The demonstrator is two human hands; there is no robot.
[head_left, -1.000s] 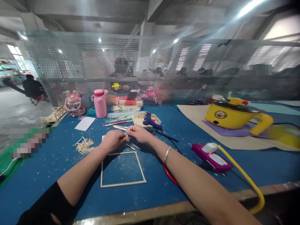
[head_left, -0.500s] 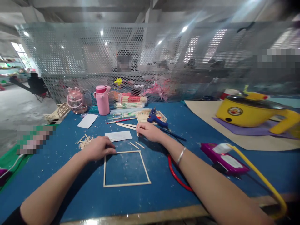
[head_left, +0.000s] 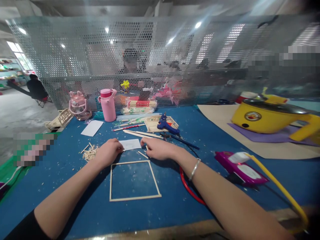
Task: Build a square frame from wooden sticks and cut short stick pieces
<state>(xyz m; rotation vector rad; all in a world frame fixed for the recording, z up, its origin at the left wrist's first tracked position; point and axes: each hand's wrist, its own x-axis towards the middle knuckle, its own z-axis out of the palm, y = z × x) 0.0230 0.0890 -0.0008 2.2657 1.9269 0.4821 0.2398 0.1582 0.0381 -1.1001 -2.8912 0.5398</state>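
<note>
My left hand (head_left: pixel 109 152) is at the left edge of a small white paper slip (head_left: pixel 131 144). Its thumb and fingers pinch a small wooden stick, of which only a pale end shows. On the slip's right side my right hand (head_left: pixel 158 148) is closed on a short wooden stick (head_left: pixel 147 147); the fingers hide part of it. Between the hands lies another short stick (head_left: pixel 142 154). Nearer to me a four-sided frame of thin wooden sticks (head_left: pixel 135 199) lies flat on the blue table (head_left: pixel 135 218).
Cut stick pieces (head_left: pixel 90 152) are heaped left of my left hand. A blue glue gun (head_left: pixel 167 126) rests by a small wooden tray-like piece beyond my right hand. At right are a purple power strip (head_left: pixel 241 170) and a yellow pot (head_left: pixel 262 118). A pink flask (head_left: pixel 108 106) stands behind.
My left hand has left the frame's upper left corner and closed at the slip's edge. My right hand has come down towards me, covering one of the loose short sticks.
</note>
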